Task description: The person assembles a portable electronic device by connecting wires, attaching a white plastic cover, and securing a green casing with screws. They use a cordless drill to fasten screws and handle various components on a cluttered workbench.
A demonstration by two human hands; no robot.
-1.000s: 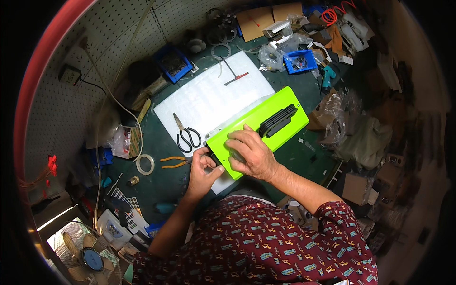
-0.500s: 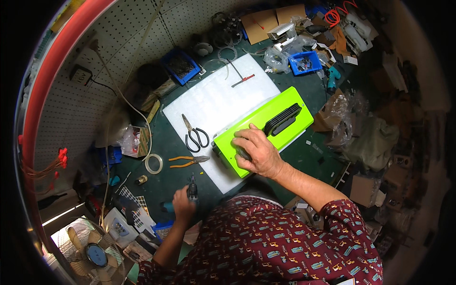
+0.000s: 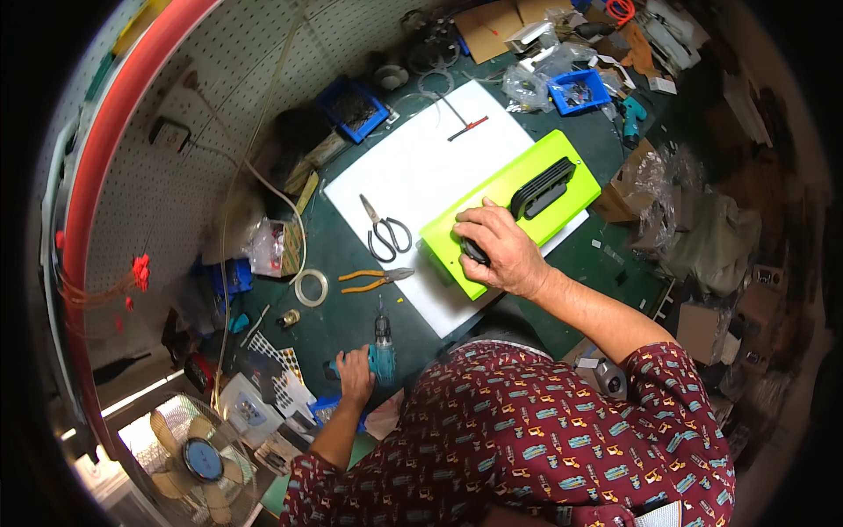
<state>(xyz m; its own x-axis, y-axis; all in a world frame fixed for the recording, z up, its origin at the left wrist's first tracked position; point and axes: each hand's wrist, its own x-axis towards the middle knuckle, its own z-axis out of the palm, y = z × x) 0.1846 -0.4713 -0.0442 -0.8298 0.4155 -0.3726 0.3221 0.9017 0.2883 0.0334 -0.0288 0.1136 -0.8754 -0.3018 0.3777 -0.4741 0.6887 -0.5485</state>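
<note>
A bright green box-shaped case [image 3: 492, 195] rests on a white foam sheet [image 3: 421, 167] at the middle of the bench. On its top stands a black ribbed handle [image 3: 543, 186]. Near the case's left end, my right hand [image 3: 505, 250] is closed around a black part [image 3: 475, 252], mostly covered by my fingers; its kind I cannot make out. Lower left, my left hand [image 3: 356, 376] has its fingers wrapped over the grip of a teal cordless drill [image 3: 384, 356], whose bit points away from me.
Scissors [image 3: 384, 230] and orange-handled pliers [image 3: 378, 279] lie left of the case, beside a tape roll [image 3: 311, 287]. A red T-handled tool [image 3: 468, 128] lies on the foam. Blue bins [image 3: 580, 91] and another drill [image 3: 632, 121] sit farther back. A fan [image 3: 200, 458] stands lower left.
My left hand, blurred by motion before, is now steady on the drill's grip. My right hand keeps its hold on the case. The whole view has shifted slightly.
</note>
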